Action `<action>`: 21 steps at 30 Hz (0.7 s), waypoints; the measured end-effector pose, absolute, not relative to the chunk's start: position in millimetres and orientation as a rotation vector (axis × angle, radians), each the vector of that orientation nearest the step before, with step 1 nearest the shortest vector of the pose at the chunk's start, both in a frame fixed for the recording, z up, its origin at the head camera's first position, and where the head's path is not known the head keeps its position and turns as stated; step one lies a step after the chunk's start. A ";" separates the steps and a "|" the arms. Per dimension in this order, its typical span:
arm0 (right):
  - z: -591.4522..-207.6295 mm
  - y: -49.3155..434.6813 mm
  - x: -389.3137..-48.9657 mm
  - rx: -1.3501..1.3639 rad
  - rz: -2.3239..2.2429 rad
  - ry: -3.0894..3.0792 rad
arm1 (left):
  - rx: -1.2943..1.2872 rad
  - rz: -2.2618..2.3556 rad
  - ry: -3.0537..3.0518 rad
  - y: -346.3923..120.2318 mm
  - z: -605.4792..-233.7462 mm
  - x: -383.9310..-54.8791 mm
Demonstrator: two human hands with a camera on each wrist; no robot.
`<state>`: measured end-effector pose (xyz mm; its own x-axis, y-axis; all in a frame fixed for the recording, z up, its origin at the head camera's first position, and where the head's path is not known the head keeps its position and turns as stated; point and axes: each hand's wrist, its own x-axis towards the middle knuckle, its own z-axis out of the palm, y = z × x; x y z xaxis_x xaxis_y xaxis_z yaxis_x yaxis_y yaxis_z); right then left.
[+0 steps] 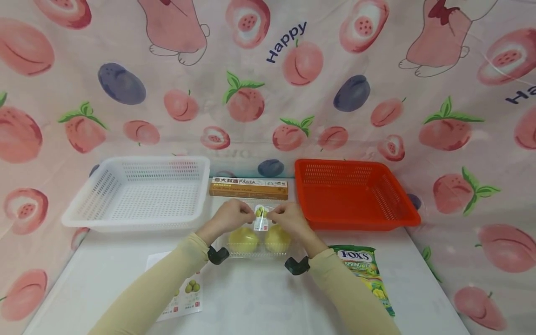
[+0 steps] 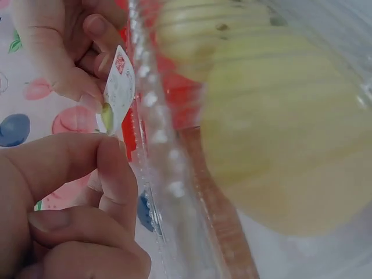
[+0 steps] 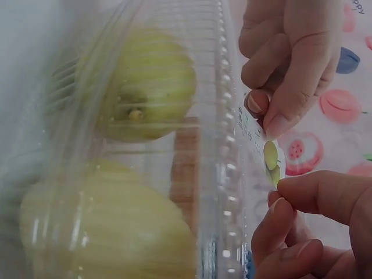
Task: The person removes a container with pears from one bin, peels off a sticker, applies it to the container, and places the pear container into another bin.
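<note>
The fruit-printed label point(image 1: 261, 224) sits between the two hands just above the clear container point(image 1: 257, 254), its opposite edges pinched by fingers of the left hand point(image 1: 231, 216) and right hand point(image 1: 291, 217).

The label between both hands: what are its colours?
The label is white, with green fruit print and red mark; best in head view.

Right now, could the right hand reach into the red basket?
Probably yes: the red basket stands open beside the right hand with nothing visibly between, though that hand pinches the label.
</note>
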<state>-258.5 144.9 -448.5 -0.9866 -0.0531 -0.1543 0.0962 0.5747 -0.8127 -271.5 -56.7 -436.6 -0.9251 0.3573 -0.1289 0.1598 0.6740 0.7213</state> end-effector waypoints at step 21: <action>-456.0 129.9 -262.5 0.010 -0.900 2.868 | 0.462 0.901 2.845 -52.5 -451.3 -269.1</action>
<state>-262.5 129.9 -456.0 -0.9908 -0.0343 -0.1307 0.0465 0.8215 -0.5683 -269.1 -52.5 -451.3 -0.9459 0.3235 -0.0240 0.2508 0.7760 0.5787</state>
